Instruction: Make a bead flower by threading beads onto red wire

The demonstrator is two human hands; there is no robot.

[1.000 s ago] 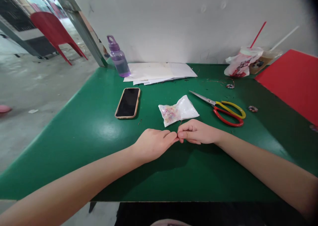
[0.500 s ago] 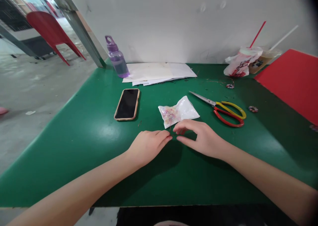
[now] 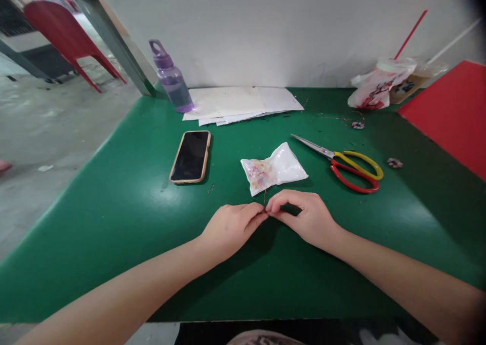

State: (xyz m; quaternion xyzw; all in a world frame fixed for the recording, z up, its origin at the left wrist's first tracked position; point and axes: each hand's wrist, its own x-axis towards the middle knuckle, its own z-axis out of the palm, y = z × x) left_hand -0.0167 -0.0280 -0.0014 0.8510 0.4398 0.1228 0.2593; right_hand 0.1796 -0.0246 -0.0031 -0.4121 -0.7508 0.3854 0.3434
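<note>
Both hands meet near the middle of the green table (image 3: 114, 193), fingertips touching each other. The left hand (image 3: 231, 227) and the right hand (image 3: 304, 216) are each closed in a pinch on 1 thin dark red wire (image 3: 265, 197). The wire stands up from the pinch point and its free end goes away from the person, toward the far side, so its long axis runs near to far and a little upright. The free end stops just at the near edge of the bag (image 3: 274, 168), a small clear plastic bag with coloured beads inside; whether they touch I cannot tell. The bag lies just beyond the fingers, slightly to the right, and the right hand is the nearer one to it. How much of the wire is hidden inside the fingers I cannot tell. To the right of the bag lies 1 pair of scissors (image 3: 343, 164) with 1 yellow and 1 red handle, the blades pointing to the far left. To the left of the bag lies 1 phone (image 3: 190, 156), screen up and dark. Far on the table are 1 purple bottle (image 3: 171, 77), a stack of white papers (image 3: 241, 102), and 2 cups (image 3: 391, 82) with straws. I count 2 small bead flowers (image 3: 394, 163) on the right part of the table.
</note>
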